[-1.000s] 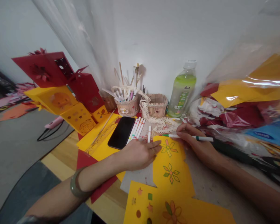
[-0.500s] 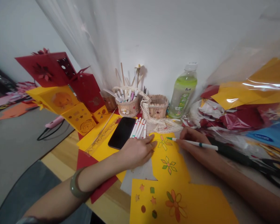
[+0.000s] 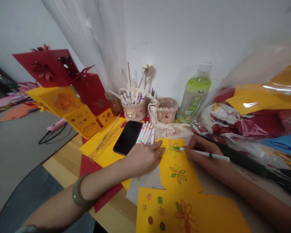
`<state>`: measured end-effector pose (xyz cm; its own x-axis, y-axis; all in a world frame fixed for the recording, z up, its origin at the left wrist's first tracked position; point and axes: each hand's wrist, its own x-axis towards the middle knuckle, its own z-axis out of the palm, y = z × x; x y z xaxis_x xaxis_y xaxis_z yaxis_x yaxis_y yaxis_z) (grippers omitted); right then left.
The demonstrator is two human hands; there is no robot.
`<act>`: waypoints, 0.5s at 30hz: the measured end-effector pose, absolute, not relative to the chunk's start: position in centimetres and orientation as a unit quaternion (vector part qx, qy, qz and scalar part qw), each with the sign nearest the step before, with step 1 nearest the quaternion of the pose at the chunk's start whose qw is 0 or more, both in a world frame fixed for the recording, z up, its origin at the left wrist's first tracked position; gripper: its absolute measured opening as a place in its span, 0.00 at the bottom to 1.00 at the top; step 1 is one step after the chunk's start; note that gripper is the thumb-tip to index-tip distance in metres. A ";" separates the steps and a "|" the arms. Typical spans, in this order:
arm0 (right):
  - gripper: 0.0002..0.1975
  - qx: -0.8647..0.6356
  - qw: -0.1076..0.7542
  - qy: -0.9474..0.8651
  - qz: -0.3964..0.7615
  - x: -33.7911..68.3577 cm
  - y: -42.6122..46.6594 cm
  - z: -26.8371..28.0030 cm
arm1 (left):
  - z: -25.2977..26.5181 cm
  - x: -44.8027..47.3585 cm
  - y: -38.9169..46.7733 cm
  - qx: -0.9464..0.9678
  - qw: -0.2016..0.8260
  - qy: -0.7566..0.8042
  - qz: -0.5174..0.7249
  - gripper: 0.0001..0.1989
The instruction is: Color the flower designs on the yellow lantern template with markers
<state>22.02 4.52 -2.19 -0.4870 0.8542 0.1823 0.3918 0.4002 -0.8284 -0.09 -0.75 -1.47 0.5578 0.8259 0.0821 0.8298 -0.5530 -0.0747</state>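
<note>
My right hand (image 3: 203,152) pinches a white felt-tip marker (image 3: 210,155) with a green tip, which meets a petal of the upper flower (image 3: 172,149) drawn on the yellow paper (image 3: 191,174). Below it is a second pointed-petal flower (image 3: 177,173), partly coloured green and orange. My left hand (image 3: 144,158) lies on the paper's left edge with its index finger stretched out, holding nothing. Lower on the sheet are a rounded-petal flower (image 3: 185,215) and several small stars and dots. Capped markers (image 3: 145,132) lie just beyond my left hand.
A black phone (image 3: 128,137) lies left of the markers. Behind stand a basket of pens (image 3: 135,111), another basket (image 3: 165,113) with lace trim (image 3: 169,131), and a drink bottle (image 3: 195,94). Red and yellow paper boxes (image 3: 72,100) stand left; plastic-wrapped materials (image 3: 252,113) crowd the right.
The marker tip has moved down and inward on the upper flower's right-hand petal. My left hand stays on the paper, while the whole view has shifted slightly.
</note>
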 end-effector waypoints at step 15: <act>0.10 -0.431 0.328 -0.770 0.336 21.9 4.9 -2.4 | -1.3 0.0 -0.8 -0.880 0.045 -0.473 -0.011 0.18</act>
<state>21.87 4.90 -2.37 -0.4124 0.8850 0.2161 0.4436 0.4022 -0.8009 -0.02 -0.84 -1.29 0.5514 0.8319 0.0626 0.8340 -0.5475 -0.0689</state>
